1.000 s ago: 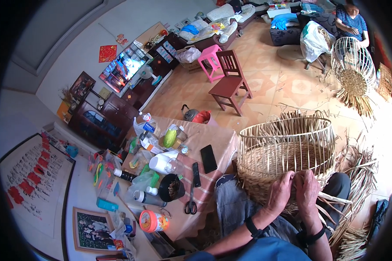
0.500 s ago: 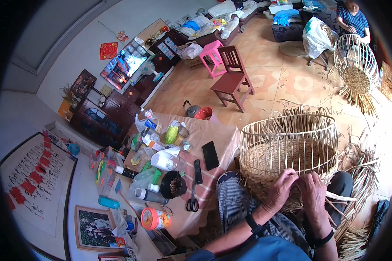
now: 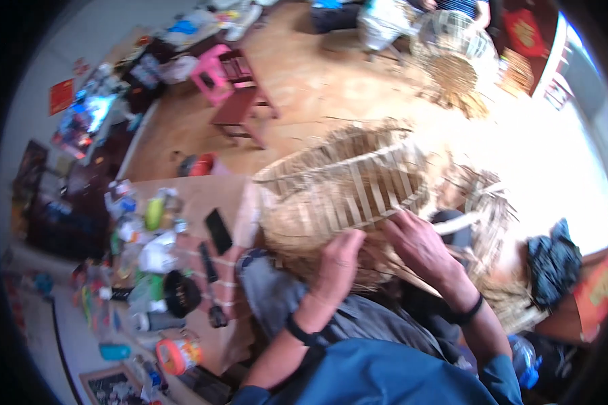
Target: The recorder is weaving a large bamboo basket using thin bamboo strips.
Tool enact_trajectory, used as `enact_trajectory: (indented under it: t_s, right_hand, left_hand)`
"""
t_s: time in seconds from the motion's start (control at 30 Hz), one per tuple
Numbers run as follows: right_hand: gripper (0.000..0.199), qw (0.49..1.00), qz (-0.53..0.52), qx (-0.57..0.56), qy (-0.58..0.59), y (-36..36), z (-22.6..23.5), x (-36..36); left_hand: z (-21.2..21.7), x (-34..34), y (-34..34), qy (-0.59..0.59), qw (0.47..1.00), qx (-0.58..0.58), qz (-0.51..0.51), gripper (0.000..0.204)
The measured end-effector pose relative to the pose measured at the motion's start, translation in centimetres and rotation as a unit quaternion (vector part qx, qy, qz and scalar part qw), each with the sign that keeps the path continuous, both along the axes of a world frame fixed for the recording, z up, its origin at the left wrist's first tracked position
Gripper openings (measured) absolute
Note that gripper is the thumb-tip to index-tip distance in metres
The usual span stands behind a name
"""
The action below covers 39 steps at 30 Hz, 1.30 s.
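1. Head view, blurred. A half-woven basket [image 3: 348, 196] of pale strips lies on its side across the person's lap, its open mouth turned up and away, just beside the tabletop [image 3: 199, 202] on the left.
2. Left hand [image 3: 338, 260]: fingers together, pressed flat against the woven lower wall of the basket. Whether it pinches a strip, cannot tell.
3. Right hand [image 3: 419, 243]: fingers stretched forward, tips on the upright stakes at the weave's edge; looks like it is laying or pushing a strip, but blur hides any pinch.
4. Risk, my judgement: the bare stakes above the weave stand loose and splayed; a hard push by the right hand could crack or bend one.
5. Risk: the basket rests only on the knees and is steadied by one palm. It could roll toward the tabletop and knock the black phone [image 3: 217, 230] or the scissors [image 3: 213, 283] near the edge.
6. Risk: loose strips [image 3: 493, 209] trailing to the right could snag a sleeve.
7. Packages and signs: an orange round tub [image 3: 179, 354] at the near tabletop end; a green bottle [image 3: 154, 212] farther along; white plastic bags [image 3: 157, 255] between them; a red square sign [image 3: 61, 96] on the left wall; a framed picture [image 3: 111, 388] at the lower left.
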State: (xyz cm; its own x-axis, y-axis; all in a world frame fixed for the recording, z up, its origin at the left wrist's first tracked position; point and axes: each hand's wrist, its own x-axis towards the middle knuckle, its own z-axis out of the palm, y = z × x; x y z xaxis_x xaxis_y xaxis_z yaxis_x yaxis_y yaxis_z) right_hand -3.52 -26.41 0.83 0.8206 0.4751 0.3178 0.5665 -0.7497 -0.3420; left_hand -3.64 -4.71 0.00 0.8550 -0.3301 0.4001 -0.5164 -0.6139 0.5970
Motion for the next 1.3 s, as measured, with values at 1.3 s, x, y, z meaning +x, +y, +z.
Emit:
enact_trajectory:
  t_s: [1.3]
  right_hand:
    - [0.022, 0.671, -0.128, 0.512, 0.521, 3.7, -2.6, -7.2]
  left_hand:
    - [2.3, 2.0, 0.7, 0.217, 0.974, -0.041, -0.041, 0.018]
